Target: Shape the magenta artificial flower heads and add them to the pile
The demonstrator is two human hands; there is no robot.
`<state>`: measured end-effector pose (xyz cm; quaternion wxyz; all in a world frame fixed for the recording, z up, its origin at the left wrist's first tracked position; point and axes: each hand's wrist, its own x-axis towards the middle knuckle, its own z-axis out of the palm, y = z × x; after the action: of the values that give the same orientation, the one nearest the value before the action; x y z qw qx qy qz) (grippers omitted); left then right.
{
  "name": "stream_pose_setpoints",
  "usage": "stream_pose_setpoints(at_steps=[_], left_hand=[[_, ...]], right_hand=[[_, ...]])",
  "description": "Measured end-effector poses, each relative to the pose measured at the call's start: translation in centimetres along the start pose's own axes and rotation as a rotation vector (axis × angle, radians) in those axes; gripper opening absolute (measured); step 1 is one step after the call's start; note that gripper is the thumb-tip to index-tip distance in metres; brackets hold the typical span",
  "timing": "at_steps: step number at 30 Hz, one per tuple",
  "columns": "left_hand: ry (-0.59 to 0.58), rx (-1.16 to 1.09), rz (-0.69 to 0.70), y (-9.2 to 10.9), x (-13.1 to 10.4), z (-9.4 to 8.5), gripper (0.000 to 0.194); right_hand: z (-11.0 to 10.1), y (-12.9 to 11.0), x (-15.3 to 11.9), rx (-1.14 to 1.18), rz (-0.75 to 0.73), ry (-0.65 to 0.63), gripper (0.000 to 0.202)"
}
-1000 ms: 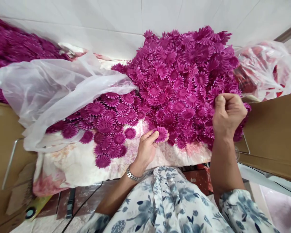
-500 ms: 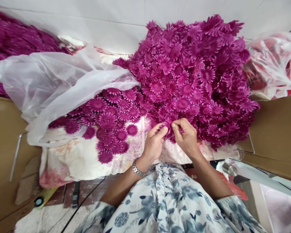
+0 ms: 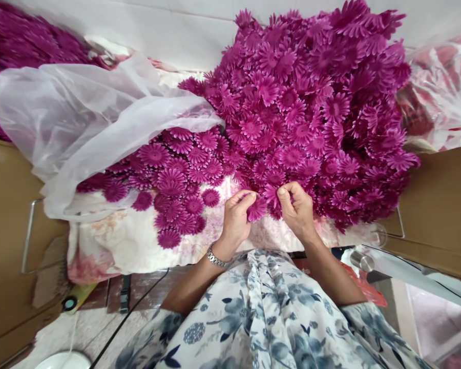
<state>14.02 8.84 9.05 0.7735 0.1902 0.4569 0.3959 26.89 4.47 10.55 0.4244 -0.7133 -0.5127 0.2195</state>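
Separating single flowers, I judged. Left hand [image 3: 235, 220] pinched purple flower [image 3: 256, 209] near side of heap [image 3: 311, 102]; right hand [image 3: 300, 214] clenched, contents unclear. Next move called for light fingertip control.

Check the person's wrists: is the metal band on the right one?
No, the metal band circles the wrist of the left hand; the wrist of the right hand is bare.

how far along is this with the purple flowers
The flat purple flowers on the cloth may be done, though nothing confirms it. The left hand holds one flower; what the right hand pinches is unclear. The big heap is probably what's left.
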Motion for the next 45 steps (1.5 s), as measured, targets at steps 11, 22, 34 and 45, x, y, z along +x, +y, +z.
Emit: stream_pose_setpoints(at_steps=[11,22,34,45], left_hand=[[-0.192,0.213,0.094,0.8,-0.4,0.0,0.022],[-0.064,0.239,0.016,0.4,-0.1,-0.2,0.008],[-0.140,0.389,0.242,1.3,0.5,-1.9,0.013],[-0.451,0.737,0.336,1.6,0.4,-1.2,0.009]], right_hand=[[0.9,0.4,0.2,0.407,0.309,-0.258,0.043],[0.2,1.0,-0.5,0.462,0.239,-0.271,0.038],[-0.1,2.0,-0.6,0.287,0.219,-0.090,0.030],[0.0,0.8,-0.1,0.171,0.049,-0.307,0.033]])
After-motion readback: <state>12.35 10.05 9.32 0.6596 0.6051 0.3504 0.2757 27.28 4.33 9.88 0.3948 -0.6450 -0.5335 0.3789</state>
